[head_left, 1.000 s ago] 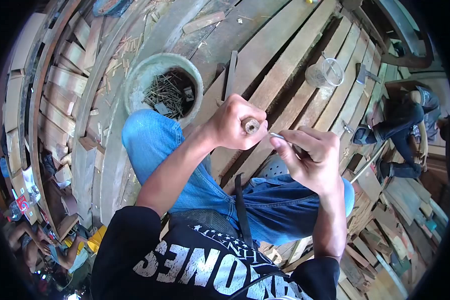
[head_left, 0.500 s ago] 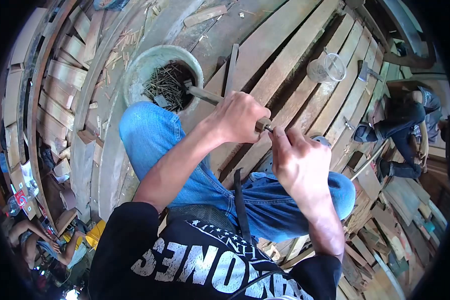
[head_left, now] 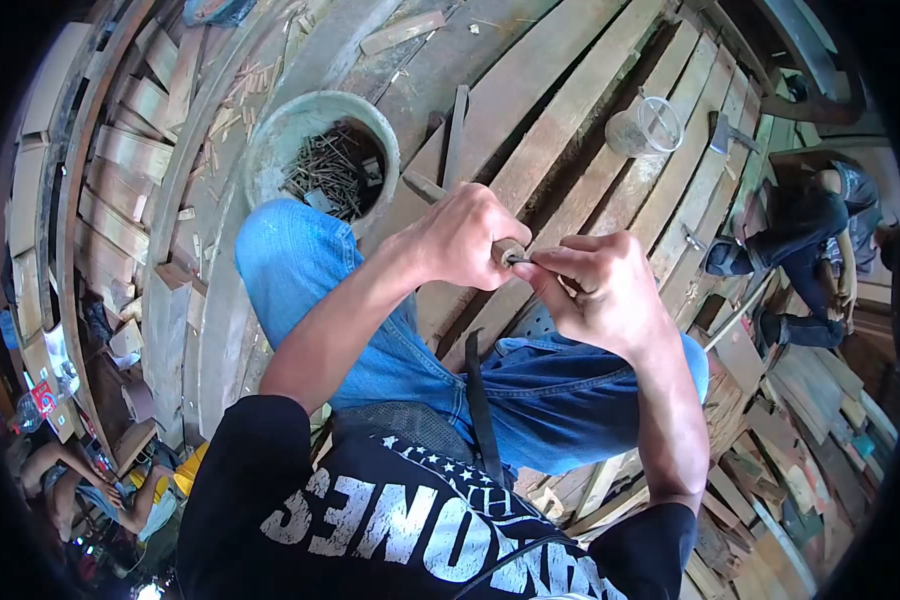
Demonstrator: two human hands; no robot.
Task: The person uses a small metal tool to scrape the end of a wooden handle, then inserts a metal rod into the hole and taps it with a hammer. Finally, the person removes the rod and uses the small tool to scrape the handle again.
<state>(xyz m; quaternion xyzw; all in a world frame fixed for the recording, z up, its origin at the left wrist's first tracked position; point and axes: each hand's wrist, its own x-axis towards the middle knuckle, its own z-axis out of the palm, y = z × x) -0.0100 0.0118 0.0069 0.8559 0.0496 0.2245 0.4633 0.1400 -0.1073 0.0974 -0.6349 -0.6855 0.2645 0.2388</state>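
At the far left, a red-and-white label (head_left: 43,398) is showing print too small to read. A bucket (head_left: 268,165) is holding loose nails (head_left: 332,168). Across the black T-shirt (head_left: 425,525), upside-down white letters are spelling "ONES". Above the lap, the left hand (head_left: 465,240) is wrapping its grip round a wooden handle (head_left: 508,248). The thin metal pin (head_left: 522,261) is meeting the handle's end, seemingly only partly in; its depth is staying hidden. The right hand (head_left: 610,290) is pinching the pin. Beyond, a clear cup (head_left: 628,137) is standing near a hatchet (head_left: 719,133).

Black white-lettered T-shirt (head_left: 420,520), blue jeans (head_left: 560,415)
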